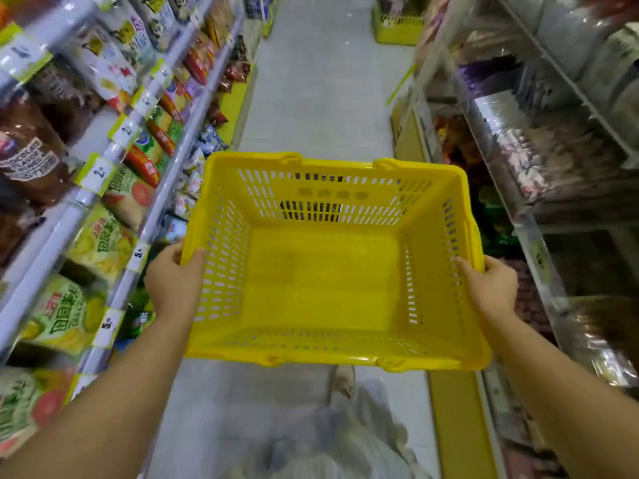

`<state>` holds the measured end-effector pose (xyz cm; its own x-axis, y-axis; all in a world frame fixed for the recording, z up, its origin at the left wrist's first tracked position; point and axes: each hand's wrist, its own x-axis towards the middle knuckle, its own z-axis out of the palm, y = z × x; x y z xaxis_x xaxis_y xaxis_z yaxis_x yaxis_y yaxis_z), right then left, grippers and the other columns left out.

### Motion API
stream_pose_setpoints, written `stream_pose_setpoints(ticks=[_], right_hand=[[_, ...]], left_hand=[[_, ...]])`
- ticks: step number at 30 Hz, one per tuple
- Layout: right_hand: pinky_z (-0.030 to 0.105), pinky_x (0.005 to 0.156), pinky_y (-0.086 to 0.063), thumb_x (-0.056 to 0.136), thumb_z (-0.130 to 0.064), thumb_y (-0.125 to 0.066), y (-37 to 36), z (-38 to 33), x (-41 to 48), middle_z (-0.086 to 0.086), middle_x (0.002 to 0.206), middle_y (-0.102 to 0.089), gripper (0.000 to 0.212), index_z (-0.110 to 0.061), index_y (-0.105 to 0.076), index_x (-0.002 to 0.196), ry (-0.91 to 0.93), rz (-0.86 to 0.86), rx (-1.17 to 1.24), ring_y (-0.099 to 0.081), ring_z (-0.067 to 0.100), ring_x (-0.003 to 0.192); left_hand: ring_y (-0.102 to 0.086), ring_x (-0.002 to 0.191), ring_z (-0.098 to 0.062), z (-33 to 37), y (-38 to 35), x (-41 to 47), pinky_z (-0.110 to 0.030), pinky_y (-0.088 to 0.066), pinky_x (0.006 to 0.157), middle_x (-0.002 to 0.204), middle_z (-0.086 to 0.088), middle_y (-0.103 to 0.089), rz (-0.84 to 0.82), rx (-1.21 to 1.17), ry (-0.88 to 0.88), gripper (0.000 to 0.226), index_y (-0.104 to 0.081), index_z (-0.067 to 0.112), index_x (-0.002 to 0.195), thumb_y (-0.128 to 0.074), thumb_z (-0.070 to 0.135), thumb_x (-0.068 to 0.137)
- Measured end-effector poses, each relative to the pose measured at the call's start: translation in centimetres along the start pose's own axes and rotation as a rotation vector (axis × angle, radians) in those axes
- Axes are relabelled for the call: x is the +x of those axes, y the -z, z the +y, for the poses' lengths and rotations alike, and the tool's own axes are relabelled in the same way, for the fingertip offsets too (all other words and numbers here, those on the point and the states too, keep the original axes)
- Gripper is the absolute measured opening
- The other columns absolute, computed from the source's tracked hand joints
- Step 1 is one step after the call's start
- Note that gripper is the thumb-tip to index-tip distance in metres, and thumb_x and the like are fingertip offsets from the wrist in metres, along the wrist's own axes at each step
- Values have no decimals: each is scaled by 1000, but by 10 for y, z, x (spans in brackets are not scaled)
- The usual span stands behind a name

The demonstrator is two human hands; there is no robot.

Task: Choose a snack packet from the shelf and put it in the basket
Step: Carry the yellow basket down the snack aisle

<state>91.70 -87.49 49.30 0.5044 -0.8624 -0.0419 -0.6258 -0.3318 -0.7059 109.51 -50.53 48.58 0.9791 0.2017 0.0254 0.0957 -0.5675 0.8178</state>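
Left grip (173,281) and right grip (491,288) clasp the basket (328,359) rims. Snack packets (100,243) at nine o'clock seem light and slippery; pinch the top seam.

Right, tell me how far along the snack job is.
Done: nothing yet; the yellow basket holds no packet. In hand: the left hand and the right hand each grip a side rim, holding it over the aisle floor. Left: free a hand, pick a packet, such as one of the green snack packets on the left shelf, and drop it in.
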Motion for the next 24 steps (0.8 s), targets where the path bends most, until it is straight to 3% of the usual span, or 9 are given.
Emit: stream_pose_setpoints(ticks=[4, 9, 13, 18, 21, 24], right_hand=[[48, 74, -48, 90, -18, -65, -3, -22, 75, 31, 85, -66, 27, 9, -65, 88, -30, -17, 60, -63, 44, 84], [44, 72, -48, 90, -20, -65, -12, -50, 162, 30, 81, -65, 30, 9, -64, 85, -6, -31, 55, -62, 44, 81], [43, 73, -47, 88, -21, -67, -31, -70, 222, 23, 76, -66, 25, 2, -65, 80, -13, -26, 62, -62, 38, 78], [43, 77, -48, 89, -21, -67, -69, -96, 299, 24, 83, -68, 22, 0, -69, 88, -56, -3, 63, -64, 38, 84], [46, 80, -51, 88, -23, -67, -92, -113, 345, 23, 84, -69, 22, -1, -70, 88, -90, 13, 66, -64, 39, 85], [48, 82, -51, 88, -25, -67, -110, -124, 384, 24, 84, -69, 23, -2, -70, 86, -144, 43, 70, -64, 40, 85]], left_hand=[[-55, 75, -27, 42, -51, 40, -37, -42, 67, 80, -12, -64, -7, -32, 22, 16, -68, 7, 92, -64, 22, 89], [-56, 83, -25, 85, -103, 82, -33, -38, 71, 90, -5, -61, 3, -39, 53, 26, -68, 6, 108, -62, 25, 92], [-60, 97, -32, 113, -142, 133, -37, -44, 81, 109, -16, -67, -4, -22, 67, 34, -65, 3, 116, -62, 26, 91], [-58, 84, -26, 149, -201, 210, -36, -43, 73, 106, -19, -68, -15, 10, 61, 35, -65, 3, 117, -62, 26, 92], [-58, 74, -22, 171, -235, 259, -31, -43, 62, 92, -12, -66, -40, 5, 50, 31, -65, 4, 114, -61, 27, 93], [-49, 61, -9, 198, -271, 307, -24, -31, 52, 78, -5, -60, -69, 50, 14, 26, -65, 6, 106, -61, 28, 93]])
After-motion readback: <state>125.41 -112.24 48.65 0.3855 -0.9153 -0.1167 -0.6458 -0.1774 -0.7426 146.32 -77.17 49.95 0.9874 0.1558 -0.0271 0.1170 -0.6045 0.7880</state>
